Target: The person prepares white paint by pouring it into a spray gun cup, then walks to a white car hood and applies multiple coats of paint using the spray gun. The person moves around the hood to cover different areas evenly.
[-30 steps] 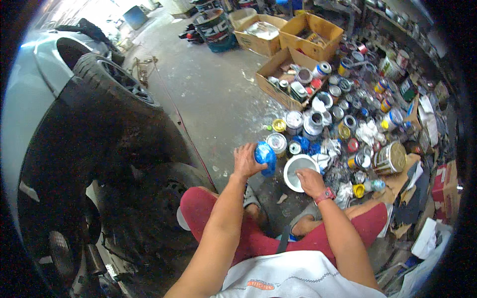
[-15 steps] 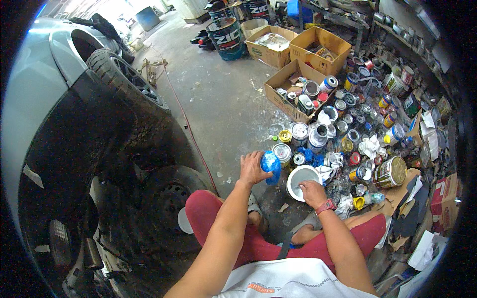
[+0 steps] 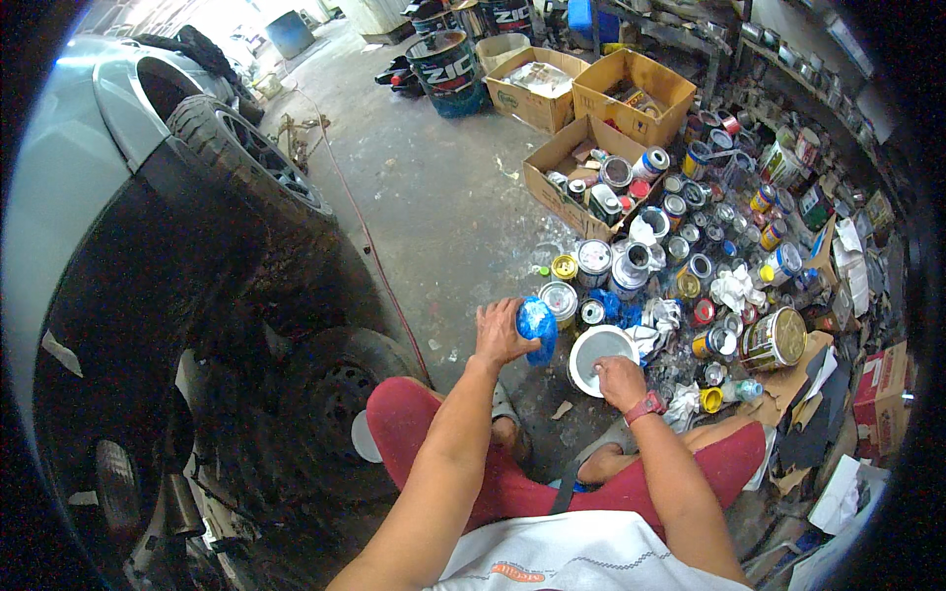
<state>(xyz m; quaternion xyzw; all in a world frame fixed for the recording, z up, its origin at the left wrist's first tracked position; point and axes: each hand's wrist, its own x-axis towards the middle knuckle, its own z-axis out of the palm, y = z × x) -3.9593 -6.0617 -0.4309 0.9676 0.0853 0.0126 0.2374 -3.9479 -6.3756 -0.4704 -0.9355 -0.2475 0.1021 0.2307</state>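
Hanging over the near right rim of the bowl [image 3: 591, 349], our right hand [image 3: 622, 385] has its fingers drawn together; we cannot tell whether they pinch anything. We judge the bowl stiff and light, best taken by its rim. Left of the bowl, our left hand [image 3: 501, 333] is partly open, curved round the side of the blue pack [image 3: 535, 333], which sits between palm and bowl. The pack looks light, soft and slippery, best gripped broadly round its sides. Beyond the bowl we see a tin [image 3: 558, 301], then a box [image 3: 560, 202].
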